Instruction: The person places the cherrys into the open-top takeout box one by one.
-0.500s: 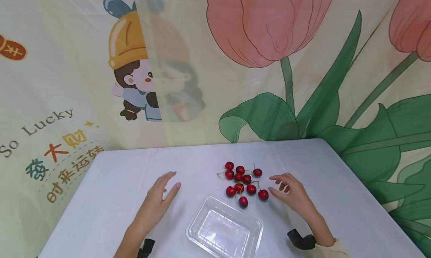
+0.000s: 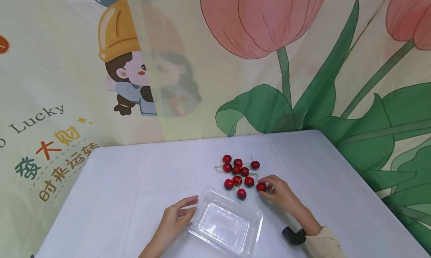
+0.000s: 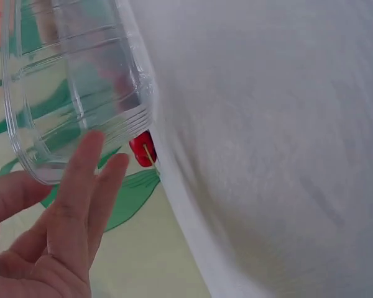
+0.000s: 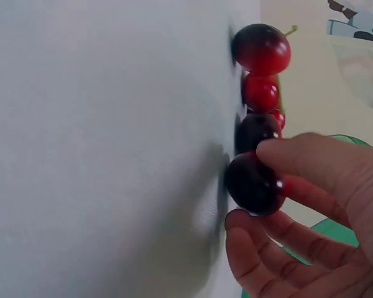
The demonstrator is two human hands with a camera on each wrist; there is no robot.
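A clear plastic box point(image 2: 223, 224) lies on the white table, its inside facing up. My left hand point(image 2: 176, 216) is at the box's left edge, its fingers fairly straight; in the left wrist view the fingertips point(image 3: 87, 149) are by a corner of the box. Whether they press on it is hard to tell. My right hand point(image 2: 281, 193) pinches a dark red cherry point(image 2: 261, 187) at the right of the pile. In the right wrist view the thumb lies against that cherry point(image 4: 255, 184), which stays low by the cloth.
Several more cherries point(image 2: 237, 170), some with green stems, lie in a loose cluster behind the box. A white cloth point(image 2: 134, 183) covers the table. Behind it hangs a printed backdrop point(image 2: 182, 130) with tulips and a cartoon figure.
My left hand has moved right and nearer, up to the box's edge. My right hand has moved left to the rightmost cherry and taken hold of it. The head view has shifted slightly.
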